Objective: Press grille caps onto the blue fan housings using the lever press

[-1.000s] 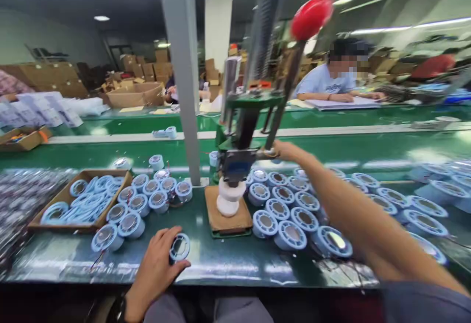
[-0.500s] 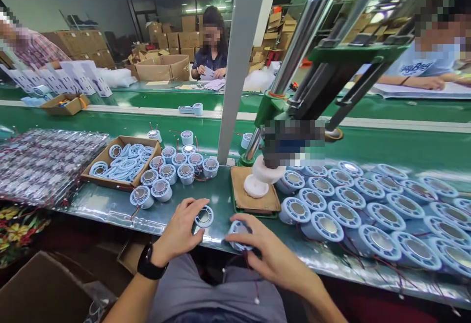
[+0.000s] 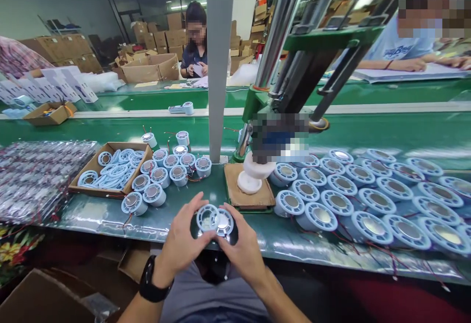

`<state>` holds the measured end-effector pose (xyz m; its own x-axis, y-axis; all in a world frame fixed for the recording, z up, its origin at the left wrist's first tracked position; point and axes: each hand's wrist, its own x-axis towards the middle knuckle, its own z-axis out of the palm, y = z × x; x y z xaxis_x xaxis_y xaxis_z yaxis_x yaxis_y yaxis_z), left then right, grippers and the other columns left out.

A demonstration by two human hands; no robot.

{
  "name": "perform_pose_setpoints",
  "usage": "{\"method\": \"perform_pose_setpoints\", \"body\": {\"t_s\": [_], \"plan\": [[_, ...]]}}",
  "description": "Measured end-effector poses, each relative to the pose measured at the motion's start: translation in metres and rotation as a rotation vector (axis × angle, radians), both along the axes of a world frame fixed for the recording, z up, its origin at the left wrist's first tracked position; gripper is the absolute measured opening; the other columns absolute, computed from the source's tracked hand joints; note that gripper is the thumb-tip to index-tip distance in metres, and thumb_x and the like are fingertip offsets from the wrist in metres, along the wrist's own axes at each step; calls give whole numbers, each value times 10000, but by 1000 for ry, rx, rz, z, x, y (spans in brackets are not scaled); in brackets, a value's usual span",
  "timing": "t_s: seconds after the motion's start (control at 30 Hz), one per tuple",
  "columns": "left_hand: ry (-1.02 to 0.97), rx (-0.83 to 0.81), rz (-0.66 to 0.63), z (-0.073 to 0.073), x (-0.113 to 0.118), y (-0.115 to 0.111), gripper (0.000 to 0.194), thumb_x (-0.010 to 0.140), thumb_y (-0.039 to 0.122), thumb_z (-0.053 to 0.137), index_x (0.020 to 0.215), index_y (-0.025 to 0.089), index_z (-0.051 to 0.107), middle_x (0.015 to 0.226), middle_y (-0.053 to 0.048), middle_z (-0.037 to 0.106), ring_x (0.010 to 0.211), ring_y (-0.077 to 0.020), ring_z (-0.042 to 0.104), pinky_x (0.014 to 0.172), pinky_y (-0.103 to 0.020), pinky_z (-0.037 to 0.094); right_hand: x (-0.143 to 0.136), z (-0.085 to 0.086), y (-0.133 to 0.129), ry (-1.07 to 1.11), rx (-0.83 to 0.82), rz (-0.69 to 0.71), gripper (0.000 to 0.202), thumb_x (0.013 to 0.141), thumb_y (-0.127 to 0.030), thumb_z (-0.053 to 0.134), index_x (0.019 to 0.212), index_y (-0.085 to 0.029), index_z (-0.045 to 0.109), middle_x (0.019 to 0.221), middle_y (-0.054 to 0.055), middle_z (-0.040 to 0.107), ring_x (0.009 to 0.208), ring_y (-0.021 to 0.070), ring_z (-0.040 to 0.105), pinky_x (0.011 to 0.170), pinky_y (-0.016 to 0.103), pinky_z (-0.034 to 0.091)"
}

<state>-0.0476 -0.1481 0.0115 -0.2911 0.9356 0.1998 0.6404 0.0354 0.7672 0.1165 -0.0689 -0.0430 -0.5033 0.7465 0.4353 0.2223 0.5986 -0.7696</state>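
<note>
Left hand (image 3: 184,238), lower centre of frame: fingers and thumb closed about a pale-blue ring (image 3: 199,218). Right hand (image 3: 246,238), facing it: fingers and thumb gripping a blue unit (image 3: 224,222), its left edge overlapped by the ring. Surroundings: press (image 3: 305,80), upper right of centre; box (image 3: 97,193) of rings, centre left; further units (image 3: 378,199), right.

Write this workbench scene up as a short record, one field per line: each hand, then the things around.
Left hand: holds a light-blue ring
Right hand: holds a light-blue round part with a silver disc
Overlap: ring partly covers round part in view; contact unclear
Press: beyond the hands, right of the post
Open carton: contains loose rings, left of the hands
</note>
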Motion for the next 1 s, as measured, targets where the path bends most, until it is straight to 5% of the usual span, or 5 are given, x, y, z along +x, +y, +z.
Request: {"method": "perform_pose_setpoints", "body": {"t_s": [0.2,0.5,0.77,0.87,1.0], "plan": [[190,-13,-101,11,30,13,723,806,161,655,1478,231,398,1310,-100,633,1181,-297,578,1018,-483,497,-6,-9,-3,48,-45,-54,683,809,-202,661,1444,-189,410,1316,119,630,1182,237,658,1017,377,564],[3,-30,-2,4,36,10,686,758,76,609,1404,260,470,1320,-77,620,1238,-275,546,1072,-471,465,-6,-10,-6,71,-16,-74,810,835,-240,668,1534,-207,260,1274,101,658,1144,230,679,979,359,584],[-92,-12,30,-15,44,9,643,817,154,579,1437,207,421,1408,-129,560,1313,-277,521,1110,-469,438,0,-8,-2,-69,115,30,590,890,-193,567,1468,-182,452,1360,133,593,1228,254,620,1016,414,566],[-116,-49,33,-18,41,14,559,790,183,601,1343,174,521,1331,-134,630,1228,-284,600,1057,-454,483,27,33,20,-235,197,163,648,809,-158,646,1439,-187,500,1356,120,599,1208,274,632,966,424,600],[-117,-91,50,4,20,43,506,717,238,686,1215,173,621,1126,-77,732,1021,-266,689,962,-430,530,66,173,72,-154,574,-48,542,827,-226,680,1358,-192,573,1302,80,633,1216,250,625,1030,426,547]]}}
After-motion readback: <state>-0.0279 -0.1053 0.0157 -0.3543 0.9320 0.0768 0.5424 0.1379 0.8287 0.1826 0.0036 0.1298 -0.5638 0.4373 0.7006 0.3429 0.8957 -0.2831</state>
